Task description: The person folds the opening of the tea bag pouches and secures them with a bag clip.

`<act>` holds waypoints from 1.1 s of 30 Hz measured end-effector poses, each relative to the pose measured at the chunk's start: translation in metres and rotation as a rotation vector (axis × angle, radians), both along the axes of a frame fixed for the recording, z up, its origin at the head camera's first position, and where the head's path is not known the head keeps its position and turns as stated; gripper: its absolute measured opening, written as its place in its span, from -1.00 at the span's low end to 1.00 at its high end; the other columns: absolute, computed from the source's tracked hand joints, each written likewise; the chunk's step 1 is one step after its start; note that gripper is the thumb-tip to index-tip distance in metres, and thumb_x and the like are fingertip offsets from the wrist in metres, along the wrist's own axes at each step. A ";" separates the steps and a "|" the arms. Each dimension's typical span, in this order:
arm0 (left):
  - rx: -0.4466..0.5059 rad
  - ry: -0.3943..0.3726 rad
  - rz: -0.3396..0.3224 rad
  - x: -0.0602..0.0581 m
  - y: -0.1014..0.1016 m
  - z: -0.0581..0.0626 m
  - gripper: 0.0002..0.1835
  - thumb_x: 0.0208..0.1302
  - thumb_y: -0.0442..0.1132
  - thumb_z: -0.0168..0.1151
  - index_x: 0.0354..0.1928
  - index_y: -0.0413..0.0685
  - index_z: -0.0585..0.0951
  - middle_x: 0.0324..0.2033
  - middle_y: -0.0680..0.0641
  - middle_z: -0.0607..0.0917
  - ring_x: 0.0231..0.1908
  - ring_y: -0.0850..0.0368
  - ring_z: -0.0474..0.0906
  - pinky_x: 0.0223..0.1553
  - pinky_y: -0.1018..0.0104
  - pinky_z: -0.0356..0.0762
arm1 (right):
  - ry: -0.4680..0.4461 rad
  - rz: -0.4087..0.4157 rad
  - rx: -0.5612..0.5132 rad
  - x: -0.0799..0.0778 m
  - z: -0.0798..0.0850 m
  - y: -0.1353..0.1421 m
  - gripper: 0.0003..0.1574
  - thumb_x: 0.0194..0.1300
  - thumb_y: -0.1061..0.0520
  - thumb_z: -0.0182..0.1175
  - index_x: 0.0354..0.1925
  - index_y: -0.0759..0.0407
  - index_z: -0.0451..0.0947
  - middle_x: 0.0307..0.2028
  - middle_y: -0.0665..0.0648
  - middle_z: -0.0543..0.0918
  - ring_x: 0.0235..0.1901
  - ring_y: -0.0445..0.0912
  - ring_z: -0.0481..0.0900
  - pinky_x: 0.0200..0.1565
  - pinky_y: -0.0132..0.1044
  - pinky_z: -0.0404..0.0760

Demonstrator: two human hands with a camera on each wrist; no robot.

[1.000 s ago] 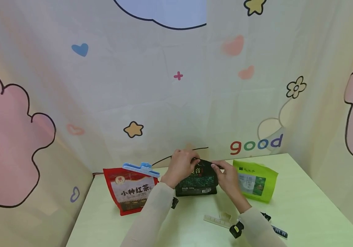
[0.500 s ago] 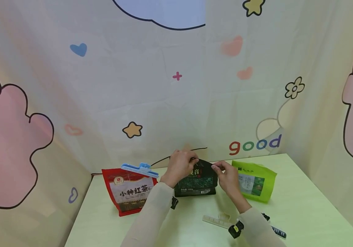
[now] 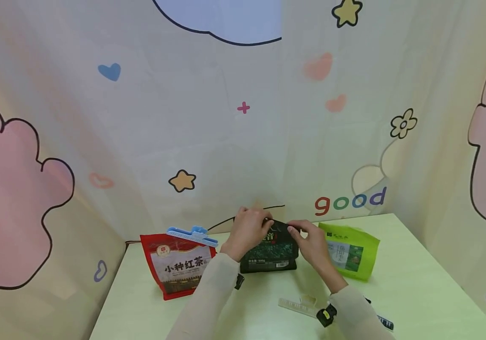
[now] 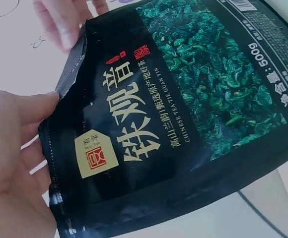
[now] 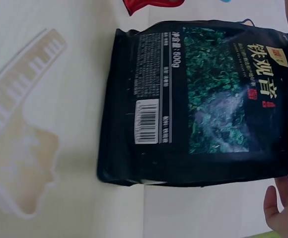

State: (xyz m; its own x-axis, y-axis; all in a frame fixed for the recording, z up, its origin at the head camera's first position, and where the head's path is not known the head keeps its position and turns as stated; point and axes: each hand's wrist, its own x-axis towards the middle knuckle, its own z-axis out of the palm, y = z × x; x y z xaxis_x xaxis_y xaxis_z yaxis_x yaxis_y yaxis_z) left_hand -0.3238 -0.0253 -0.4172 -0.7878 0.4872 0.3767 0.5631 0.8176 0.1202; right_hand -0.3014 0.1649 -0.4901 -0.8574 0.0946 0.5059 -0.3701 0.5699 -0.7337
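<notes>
A black tea bag [image 3: 274, 250] with a dark green tea-leaf picture stands upright near the back of the table. My left hand [image 3: 248, 232] pinches the left part of its top edge, thumb in front and fingers behind in the left wrist view. At the right end of that edge, my right hand [image 3: 314, 243] grips between thumb and fingers. The bag's mouth [image 4: 72, 67] dips and folds between the two hands. Close to the right forearm lies a cream clip [image 3: 298, 306] with piano-key markings, also seen as a blurred clip [image 5: 22, 124] in the right wrist view.
A red tea bag [image 3: 179, 269] stands left, with a light blue clip [image 3: 193, 235] across its top. On the right stands a bright green bag [image 3: 364, 252]. A dark piano-key clip [image 3: 385, 323] is partly behind the right sleeve. A printed curtain [image 3: 243, 156] hangs behind the table.
My right hand's fingers have shifted slightly left along the bag's top edge. The left hand keeps its grip, and the bag stays in place. The head view has tilted slightly.
</notes>
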 end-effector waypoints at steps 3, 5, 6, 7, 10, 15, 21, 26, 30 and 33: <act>-0.033 0.024 -0.010 0.001 0.001 0.002 -0.79 0.40 -0.02 0.18 -0.07 0.18 0.72 -0.14 0.14 0.76 -0.13 0.20 0.67 0.10 0.13 0.47 | -0.009 0.014 0.003 -0.001 0.006 -0.004 -0.80 0.30 0.12 0.30 -0.12 0.15 0.70 -0.17 0.15 0.75 -0.16 0.04 0.69 -0.08 -0.01 0.64; -0.045 0.041 -0.022 0.001 0.003 0.000 -0.79 0.41 -0.02 0.17 -0.06 0.19 0.72 -0.13 0.15 0.76 -0.13 0.22 0.67 0.10 0.14 0.49 | -0.034 0.000 -0.017 -0.002 0.006 -0.006 -0.84 0.29 0.12 0.31 -0.18 0.15 0.69 -0.22 0.16 0.75 -0.23 0.01 0.67 -0.17 -0.12 0.63; -0.048 0.048 -0.026 0.001 0.003 0.000 -0.78 0.41 -0.01 0.17 -0.05 0.19 0.72 -0.13 0.15 0.76 -0.13 0.22 0.67 0.09 0.15 0.49 | -0.044 -0.007 -0.034 -0.003 0.007 -0.007 -0.86 0.29 0.13 0.31 -0.21 0.16 0.68 -0.25 0.16 0.74 -0.26 0.00 0.65 -0.21 -0.19 0.61; -0.045 0.050 -0.030 0.001 0.004 -0.001 -0.78 0.41 -0.01 0.17 -0.06 0.19 0.72 -0.13 0.16 0.76 -0.14 0.23 0.67 0.09 0.16 0.49 | -0.048 -0.018 -0.046 -0.003 0.007 -0.008 -0.89 0.28 0.14 0.31 -0.24 0.16 0.67 -0.27 0.16 0.74 -0.29 -0.02 0.64 -0.24 -0.24 0.59; -0.018 0.052 -0.031 0.000 0.005 -0.003 -0.80 0.40 -0.02 0.18 -0.09 0.18 0.73 -0.17 0.16 0.77 -0.18 0.24 0.68 0.05 0.19 0.49 | -0.049 -0.039 -0.079 -0.005 0.006 -0.009 -0.92 0.25 0.15 0.33 -0.32 0.15 0.66 -0.34 0.14 0.74 -0.35 -0.08 0.60 -0.31 -0.36 0.52; 0.046 0.058 -0.032 -0.003 0.003 -0.006 -0.83 0.38 -0.07 0.20 -0.15 0.15 0.75 -0.25 0.15 0.79 -0.26 0.25 0.69 -0.02 0.22 0.49 | -0.012 -0.028 -0.072 -0.006 0.002 -0.008 -0.89 0.23 0.15 0.35 -0.28 0.18 0.70 -0.33 0.15 0.76 -0.33 -0.04 0.65 -0.27 -0.34 0.57; 0.073 0.083 -0.015 -0.008 -0.001 -0.010 -0.83 0.39 -0.05 0.20 -0.17 0.17 0.75 -0.26 0.16 0.80 -0.28 0.25 0.69 -0.02 0.23 0.50 | -0.032 0.009 -0.022 -0.003 0.002 -0.004 -0.77 0.31 0.21 0.26 -0.07 0.20 0.71 -0.16 0.19 0.77 -0.18 0.08 0.70 -0.12 -0.05 0.64; 0.057 0.057 -0.004 -0.008 -0.003 -0.008 -0.80 0.39 0.00 0.18 -0.13 0.19 0.74 -0.24 0.16 0.79 -0.26 0.24 0.69 0.02 0.22 0.48 | -0.101 -0.020 0.002 -0.001 0.003 -0.001 -0.79 0.33 0.14 0.26 -0.11 0.16 0.72 -0.23 0.16 0.78 -0.24 0.04 0.70 -0.17 -0.10 0.63; 0.058 0.017 0.033 -0.006 -0.006 -0.005 -0.73 0.36 0.08 0.19 -0.06 0.19 0.71 -0.17 0.14 0.79 -0.23 0.20 0.70 0.02 0.18 0.49 | -0.111 -0.048 0.001 -0.002 0.003 0.002 -0.83 0.31 0.14 0.29 -0.18 0.16 0.73 -0.31 0.14 0.78 -0.30 -0.01 0.68 -0.24 -0.23 0.58; 0.089 -0.003 0.054 -0.005 -0.008 -0.004 -0.72 0.34 0.09 0.20 -0.05 0.19 0.71 -0.16 0.13 0.79 -0.22 0.17 0.70 0.00 0.16 0.50 | -0.117 -0.059 -0.011 -0.002 0.001 0.004 -0.85 0.29 0.14 0.31 -0.21 0.16 0.73 -0.34 0.13 0.77 -0.32 -0.03 0.67 -0.27 -0.29 0.55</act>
